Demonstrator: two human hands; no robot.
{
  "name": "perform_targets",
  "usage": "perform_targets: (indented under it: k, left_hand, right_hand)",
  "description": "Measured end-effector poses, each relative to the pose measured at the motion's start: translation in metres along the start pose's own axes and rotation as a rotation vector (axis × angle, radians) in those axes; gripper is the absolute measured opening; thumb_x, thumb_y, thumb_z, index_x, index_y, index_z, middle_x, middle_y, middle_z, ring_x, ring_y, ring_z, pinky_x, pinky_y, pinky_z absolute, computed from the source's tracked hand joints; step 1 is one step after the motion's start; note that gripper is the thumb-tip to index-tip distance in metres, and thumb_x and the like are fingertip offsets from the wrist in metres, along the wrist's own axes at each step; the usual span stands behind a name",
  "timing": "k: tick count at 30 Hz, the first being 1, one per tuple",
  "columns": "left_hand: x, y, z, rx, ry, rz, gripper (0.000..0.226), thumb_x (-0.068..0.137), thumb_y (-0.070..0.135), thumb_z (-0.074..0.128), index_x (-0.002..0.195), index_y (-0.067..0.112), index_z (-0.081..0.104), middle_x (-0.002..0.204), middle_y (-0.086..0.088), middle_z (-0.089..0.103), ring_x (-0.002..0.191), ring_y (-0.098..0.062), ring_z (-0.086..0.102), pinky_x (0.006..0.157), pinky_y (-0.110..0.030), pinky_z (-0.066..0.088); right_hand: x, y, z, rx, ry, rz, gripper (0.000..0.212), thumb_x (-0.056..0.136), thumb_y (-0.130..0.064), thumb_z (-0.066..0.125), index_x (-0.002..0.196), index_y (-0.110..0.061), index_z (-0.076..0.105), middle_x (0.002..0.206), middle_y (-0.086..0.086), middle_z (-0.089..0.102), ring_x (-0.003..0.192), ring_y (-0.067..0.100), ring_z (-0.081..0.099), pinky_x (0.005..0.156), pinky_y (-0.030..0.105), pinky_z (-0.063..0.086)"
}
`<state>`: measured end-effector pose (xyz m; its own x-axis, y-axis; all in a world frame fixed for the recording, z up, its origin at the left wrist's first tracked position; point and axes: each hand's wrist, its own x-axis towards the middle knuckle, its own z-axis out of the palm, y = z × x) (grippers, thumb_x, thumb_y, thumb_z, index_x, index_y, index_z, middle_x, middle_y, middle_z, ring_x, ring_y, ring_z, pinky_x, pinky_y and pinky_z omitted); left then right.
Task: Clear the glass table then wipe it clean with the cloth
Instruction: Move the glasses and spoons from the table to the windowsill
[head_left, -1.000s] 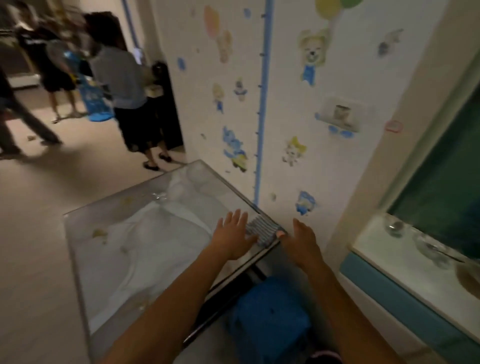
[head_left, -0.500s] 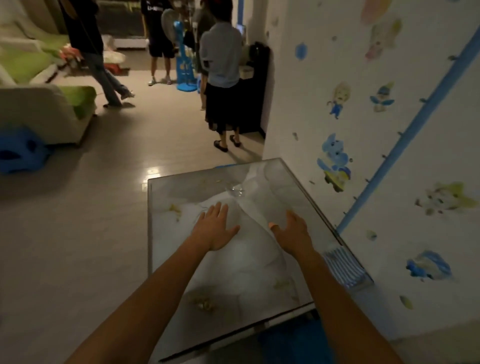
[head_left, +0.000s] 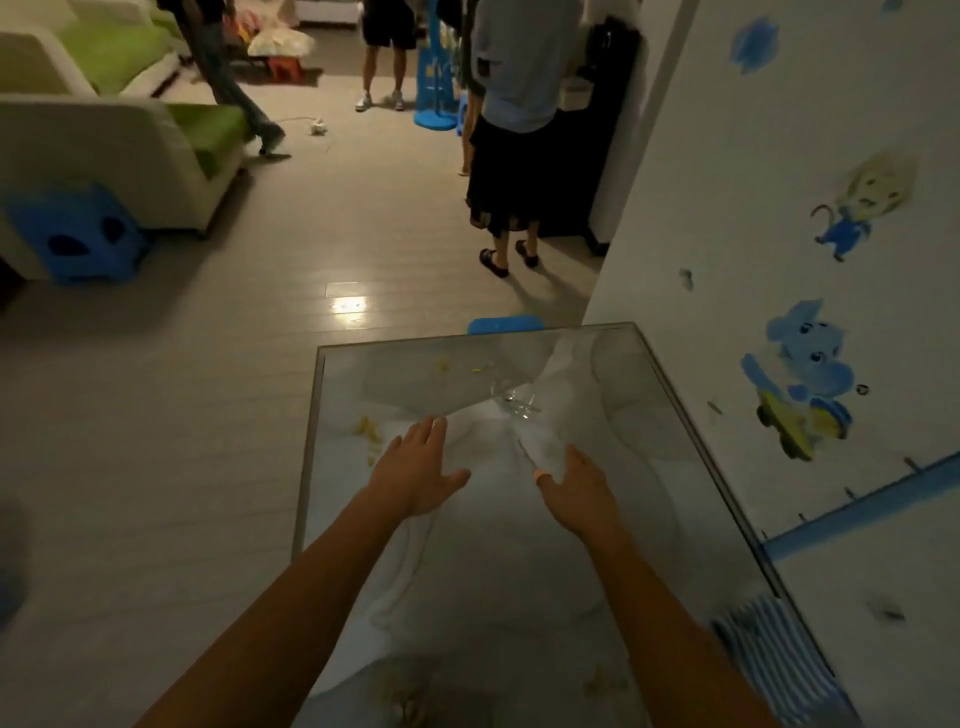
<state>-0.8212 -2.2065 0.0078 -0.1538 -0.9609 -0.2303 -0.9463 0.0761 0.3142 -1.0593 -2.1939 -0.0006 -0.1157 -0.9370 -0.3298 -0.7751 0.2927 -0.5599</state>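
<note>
Left hand (head_left: 421, 470): fingers straight and spread, palm down over the table (head_left: 322, 415), holding nothing. Right hand (head_left: 579, 488): fingers extended toward the far side, also empty; whether either palm touches the glass top cannot be told.

Glass (head_left: 511, 397) stands just beyond the right hand's fingertips, near the far right of the table. Judgement: both hands are reaching for it, since it must come off before wiping.

Yellowish crumbs (head_left: 366, 428) lie left of the left hand; more sit at the near edge.

Cloth (head_left: 774, 654), striped blue and white, lies at the near right corner against the wall, probably parked there for later, well apart from both hands.

Clearing not yet done.
</note>
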Motion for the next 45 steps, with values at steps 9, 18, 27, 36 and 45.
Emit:
perform_targets:
  k: [9, 18, 27, 36, 45]
  left_hand:
    - [0.138, 0.003, 0.067, -0.083, -0.074, -0.121, 0.101, 0.085, 0.063, 0.058, 0.157, 0.014, 0.008, 0.165, -0.006, 0.010, 0.150, -0.025, 0.020, 0.119, -0.041, 0.026]
    - [0.255, 0.008, 0.121, -0.218, -0.040, -0.135, 0.107, 0.076, 0.052, 0.077, 0.155, 0.017, 0.016, 0.160, -0.004, 0.026, 0.142, -0.027, 0.036, 0.111, -0.041, 0.036]
    - [0.301, 0.022, 0.139, -0.196, 0.010, -0.142, 0.115, 0.068, 0.054, 0.082, 0.156, 0.019, 0.016, 0.157, -0.008, 0.030, 0.140, -0.030, 0.037, 0.110, -0.048, 0.040]
    - [0.300, 0.021, 0.148, -0.223, 0.031, -0.145, 0.114, 0.061, 0.052, 0.084, 0.152, 0.019, 0.024, 0.140, -0.006, 0.037, 0.127, -0.028, 0.045, 0.103, -0.047, 0.046]
    - [0.251, 0.028, 0.145, -0.348, 0.112, -0.109, 0.098, 0.059, 0.046, 0.087, 0.137, 0.008, 0.042, 0.132, -0.006, 0.040, 0.120, -0.025, 0.049, 0.097, -0.037, 0.047]
  right_hand:
    - [0.150, 0.052, 0.041, 0.047, -0.029, 0.080, 0.052, 0.087, -0.039, 0.060, 0.128, -0.008, 0.051, 0.127, 0.020, 0.058, 0.118, 0.037, 0.053, 0.099, 0.039, 0.043]
    - [0.249, 0.072, 0.089, 0.133, -0.068, 0.030, 0.046, 0.089, -0.033, 0.060, 0.130, -0.014, 0.051, 0.113, 0.016, 0.065, 0.108, 0.034, 0.059, 0.087, 0.035, 0.045]
    - [0.277, 0.079, 0.109, 0.361, -0.007, 0.016, 0.020, 0.088, -0.026, 0.064, 0.107, -0.022, 0.069, 0.098, 0.005, 0.072, 0.090, 0.026, 0.068, 0.085, 0.038, 0.053]
    - [0.270, 0.083, 0.119, 0.704, 0.016, 0.138, 0.015, 0.088, -0.015, 0.064, 0.085, -0.030, 0.068, 0.085, 0.007, 0.069, 0.064, 0.021, 0.066, 0.057, 0.030, 0.054]
    - [0.227, 0.080, 0.122, 0.920, -0.043, 0.161, 0.010, 0.092, -0.011, 0.058, 0.094, -0.021, 0.059, 0.091, 0.016, 0.066, 0.065, 0.022, 0.064, 0.058, 0.032, 0.052]
